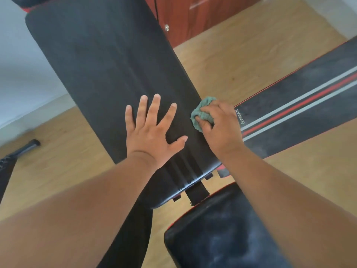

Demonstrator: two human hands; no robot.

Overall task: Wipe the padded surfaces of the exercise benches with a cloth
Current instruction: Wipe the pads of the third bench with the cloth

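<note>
Right hand (220, 128): fingers curled round a bunched teal cloth (201, 114), holding it pressed at the right edge of the long black back pad (100, 60)
Cloth: crumpled into a ball, mostly under the fingers, touching the pad's right rim, just beside the striped pad
Left hand (152, 132): flat on the back pad, fingers straight and spread, thumb out toward the cloth, holding nothing
Back pad: black, tilted away toward the upper left, lower end near the hands
Seat pad (218, 235): black with red trim, dusty grey smears, just below the back pad across a metal bracket
Striped pad (301, 115): second bench at right, black with red and grey stripes, dusty
Floor (241, 60): light wood; brown cabinet (185, 18) at top
</note>
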